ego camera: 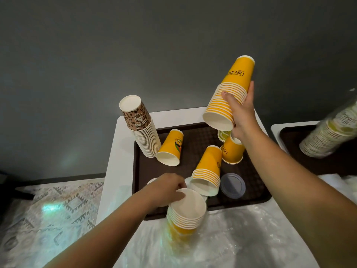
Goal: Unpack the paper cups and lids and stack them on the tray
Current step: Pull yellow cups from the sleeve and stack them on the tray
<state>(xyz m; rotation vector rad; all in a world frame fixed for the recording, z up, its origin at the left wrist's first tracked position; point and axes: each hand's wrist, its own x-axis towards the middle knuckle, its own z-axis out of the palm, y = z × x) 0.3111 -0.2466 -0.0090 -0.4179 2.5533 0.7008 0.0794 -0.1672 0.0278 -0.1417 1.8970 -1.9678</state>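
My right hand [240,111] grips a stack of yellow cups [229,91], upside down and lifted above the dark brown tray [193,146]. My left hand [166,187] holds the rim of another yellow stack [186,213] that stands mouth up at the tray's near edge, partly inside clear plastic wrap [222,238]. On the tray stand a single upturned yellow cup [171,147], a short upturned yellow stack [207,169] and one more yellow cup [231,149]. A grey lid [232,185] lies flat beside them. A tall leopard-print stack [141,124] leans at the tray's far left corner.
The tray sits on a white table [119,151] against a grey wall. To the right, a second tray [289,136] holds a wrapped stack of cups [328,136]. A patterned rug [48,213] covers the floor on the left.
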